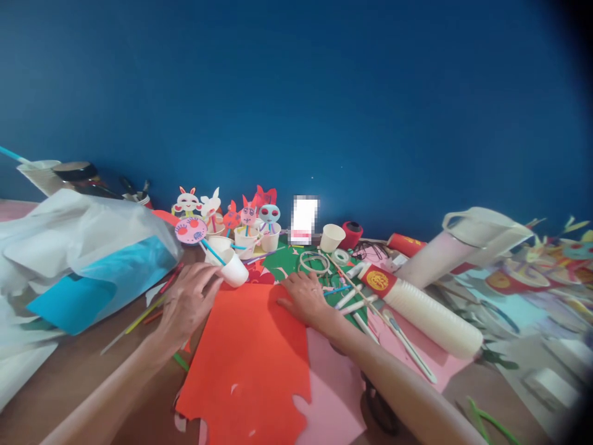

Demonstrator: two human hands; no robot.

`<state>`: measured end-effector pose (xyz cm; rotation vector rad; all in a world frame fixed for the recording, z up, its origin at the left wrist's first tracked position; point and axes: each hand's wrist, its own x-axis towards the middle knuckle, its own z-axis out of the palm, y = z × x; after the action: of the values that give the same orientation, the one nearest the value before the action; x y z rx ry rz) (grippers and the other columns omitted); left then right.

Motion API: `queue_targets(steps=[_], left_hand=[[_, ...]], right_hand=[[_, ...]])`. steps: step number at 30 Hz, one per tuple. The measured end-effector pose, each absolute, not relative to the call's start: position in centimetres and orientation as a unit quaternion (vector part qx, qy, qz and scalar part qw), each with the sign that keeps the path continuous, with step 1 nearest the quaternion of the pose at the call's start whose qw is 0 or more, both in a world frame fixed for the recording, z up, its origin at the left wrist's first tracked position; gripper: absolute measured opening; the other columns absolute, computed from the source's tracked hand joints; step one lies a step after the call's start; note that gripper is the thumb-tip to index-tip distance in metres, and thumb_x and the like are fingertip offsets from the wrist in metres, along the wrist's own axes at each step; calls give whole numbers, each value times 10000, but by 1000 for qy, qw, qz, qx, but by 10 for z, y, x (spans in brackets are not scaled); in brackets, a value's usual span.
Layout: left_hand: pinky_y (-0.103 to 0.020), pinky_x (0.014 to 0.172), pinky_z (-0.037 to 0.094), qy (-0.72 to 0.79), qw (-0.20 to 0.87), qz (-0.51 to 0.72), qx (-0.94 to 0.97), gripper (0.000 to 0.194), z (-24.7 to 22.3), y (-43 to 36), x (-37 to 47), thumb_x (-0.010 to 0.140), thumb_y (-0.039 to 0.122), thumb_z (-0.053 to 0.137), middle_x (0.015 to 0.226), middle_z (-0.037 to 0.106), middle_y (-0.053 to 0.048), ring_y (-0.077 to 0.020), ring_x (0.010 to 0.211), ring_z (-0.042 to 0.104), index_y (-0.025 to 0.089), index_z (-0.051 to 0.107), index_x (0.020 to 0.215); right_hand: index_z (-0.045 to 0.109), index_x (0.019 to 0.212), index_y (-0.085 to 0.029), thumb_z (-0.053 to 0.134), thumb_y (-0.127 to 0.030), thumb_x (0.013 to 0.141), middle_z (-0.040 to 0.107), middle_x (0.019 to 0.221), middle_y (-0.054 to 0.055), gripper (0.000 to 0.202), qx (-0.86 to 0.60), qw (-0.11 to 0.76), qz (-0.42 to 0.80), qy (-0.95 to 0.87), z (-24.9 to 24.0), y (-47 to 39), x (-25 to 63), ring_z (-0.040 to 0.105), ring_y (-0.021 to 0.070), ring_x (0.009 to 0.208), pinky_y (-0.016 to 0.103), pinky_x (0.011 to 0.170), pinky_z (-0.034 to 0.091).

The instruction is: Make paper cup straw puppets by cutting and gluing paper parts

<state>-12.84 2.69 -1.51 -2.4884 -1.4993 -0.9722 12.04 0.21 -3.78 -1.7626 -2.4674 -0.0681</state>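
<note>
My left hand (189,301) rests at the left edge of a red-orange paper sheet (252,352), its fingers touching a tipped white paper cup (234,270) with a blue straw and a pink round paper face (191,230). My right hand (306,298) lies flat, fingers spread, on the sheet's far right corner. Under the sheet lies a pink paper sheet (336,383). Neither hand grips anything.
Paper-cup animal puppets (248,228) stand by the blue wall. A long stack of white cups (430,315) lies at right, beside a white jug (467,244). A plastic bag with blue paper (83,266) fills the left. Tape rolls (341,256), straws and scraps lie around.
</note>
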Motion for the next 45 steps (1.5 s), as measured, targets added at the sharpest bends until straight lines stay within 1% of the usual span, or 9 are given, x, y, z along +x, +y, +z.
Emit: queue_targets(steps=[5,13,20,26,30,33,36,42,45], left_hand=[[-347,832,407,-488,37,-320,-811,236,-17,34,-127,815,268,445,955,593,-83,-223,930,524,170,552,1001],[-299,818,413,-478,9,-326,-816,193,-22,38,-128,829,259,410,935,614,-72,-192,900,555,180,567,908],[-301,818,417,-471,20,-305,-827,198,-21,39,-129,828,241,406,948,623,-82,-198,907,561,172,568,919],[-326,821,417,-455,40,-303,-836,203,-15,38,-128,828,239,401,945,619,-83,-207,904,555,175,572,916],[-325,817,414,-451,43,-295,-841,192,-6,35,-127,826,240,410,919,615,-80,-209,895,544,168,575,895],[-326,809,412,-455,41,-293,-840,198,-4,34,-127,827,237,409,912,615,-84,-213,890,540,159,579,890],[-328,808,407,-464,36,-295,-835,208,-6,36,-130,827,235,403,915,615,-82,-218,893,540,162,582,903],[-317,815,402,-466,37,-300,-832,210,-18,44,-134,826,223,401,935,617,-64,-207,901,540,188,586,919],[-314,819,401,-463,41,-309,-830,206,-19,45,-133,830,219,403,929,617,-65,-202,903,539,179,584,920]], right_hand=[[584,979,-204,561,-482,738,594,928,90,369,-583,45,-7,-811,-36,6,121,492,245,910,396,827,280],[559,920,-191,621,-484,679,578,968,77,384,-597,53,35,-799,-35,6,120,485,239,944,358,796,289],[552,927,-202,569,-388,756,635,834,49,253,-621,53,45,-781,-34,8,125,558,206,834,351,799,281],[590,952,-226,497,-281,802,610,953,70,185,-630,54,27,-775,-27,26,128,506,238,952,378,805,286],[614,960,-266,415,-319,849,592,996,63,235,-632,66,24,-771,-28,45,109,482,239,976,392,809,293],[611,967,-245,407,-373,853,592,1000,70,267,-636,81,26,-767,-32,60,92,483,237,967,405,823,291],[600,982,-210,461,-405,822,589,1016,93,288,-639,91,32,-763,-38,70,81,482,248,968,406,811,303],[607,914,-166,534,-351,780,593,1021,110,240,-641,114,61,-756,-47,73,76,488,256,968,383,794,317],[611,844,-156,540,-309,764,620,953,101,187,-647,129,94,-746,-49,76,77,521,241,912,357,766,326]])
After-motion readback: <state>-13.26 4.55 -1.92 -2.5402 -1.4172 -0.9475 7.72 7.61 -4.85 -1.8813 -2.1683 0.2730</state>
